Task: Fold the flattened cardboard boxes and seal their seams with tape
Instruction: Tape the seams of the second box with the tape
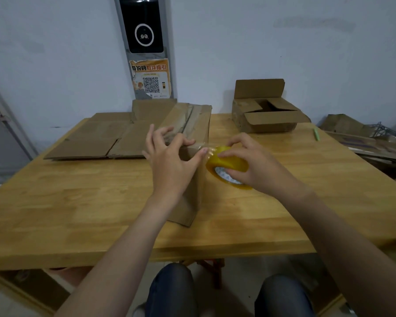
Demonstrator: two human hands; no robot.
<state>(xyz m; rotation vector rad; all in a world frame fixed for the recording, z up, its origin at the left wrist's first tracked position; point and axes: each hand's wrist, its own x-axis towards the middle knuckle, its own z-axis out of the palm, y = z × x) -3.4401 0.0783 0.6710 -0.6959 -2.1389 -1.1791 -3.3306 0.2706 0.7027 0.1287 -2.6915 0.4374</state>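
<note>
A folded cardboard box (192, 124) stands in the middle of the wooden table (78, 202), its taped top seam running away from me. My left hand (169, 159) rests on the box's near top edge, and its thumb presses the clear tape end onto the box's near corner. My right hand (245, 163) grips a yellow tape roll (224, 165) just right of the box, with a short stretch of tape pulled out to the box edge. Flattened cardboard boxes (101, 138) lie on the table to the left.
An open folded box (268, 115) with raised flaps sits at the back right of the table. A green pen (316, 134) lies near the right edge. More cardboard (364, 138) is piled beyond the table on the right. My knees show below the front edge.
</note>
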